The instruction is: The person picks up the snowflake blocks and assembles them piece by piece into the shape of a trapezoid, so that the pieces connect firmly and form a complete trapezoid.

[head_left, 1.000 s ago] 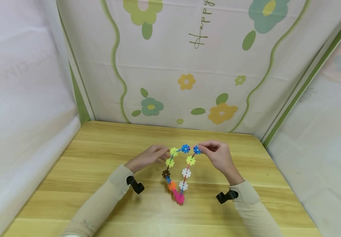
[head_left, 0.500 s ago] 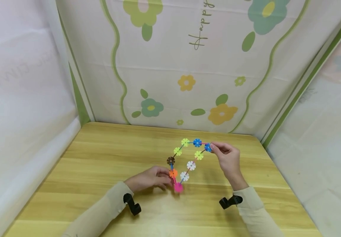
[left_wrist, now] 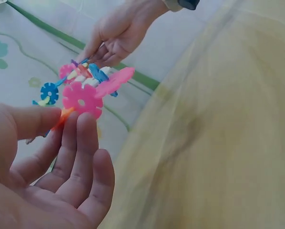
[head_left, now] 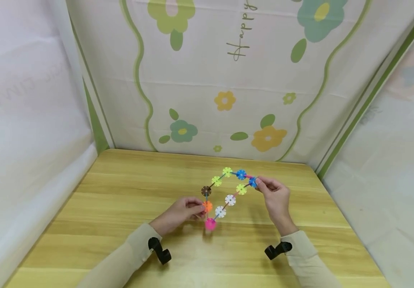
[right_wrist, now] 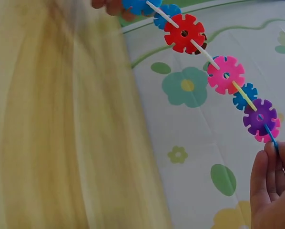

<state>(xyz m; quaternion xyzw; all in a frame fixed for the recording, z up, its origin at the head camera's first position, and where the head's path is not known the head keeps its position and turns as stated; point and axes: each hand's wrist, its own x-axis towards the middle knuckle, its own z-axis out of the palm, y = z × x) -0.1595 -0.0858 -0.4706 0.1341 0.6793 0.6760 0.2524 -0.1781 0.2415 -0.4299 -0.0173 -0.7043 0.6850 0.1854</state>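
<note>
Both hands hold up a closed loop of notched plastic snowflake discs (head_left: 230, 200), slotted edge to edge in several colours, above the wooden table. My left hand (head_left: 174, 214) pinches the orange disc (left_wrist: 65, 118) between thumb and fingertips at the loop's left side. Beside it, the bright pink disc (head_left: 210, 224) forms the lowest corner. At the upper right corner, my right hand (head_left: 277, 200) pinches a blue disc (head_left: 252, 182). In the right wrist view a purple disc (right_wrist: 259, 117), a pink disc (right_wrist: 226, 75) and a red disc (right_wrist: 184, 33) run away from the right fingers.
Under the loop lies a light wooden table (head_left: 120, 176). A white cloth backdrop (head_left: 192, 80) with printed flowers stands along its far edge. White cloth walls rise on the left (head_left: 30, 120) and right (head_left: 390, 160). Each wrist wears a black camera mount (head_left: 278, 251).
My left hand has come down from beside the lime discs to the orange disc and now pinches it. My right hand has shifted right with the loop, whose pink corner has risen.
</note>
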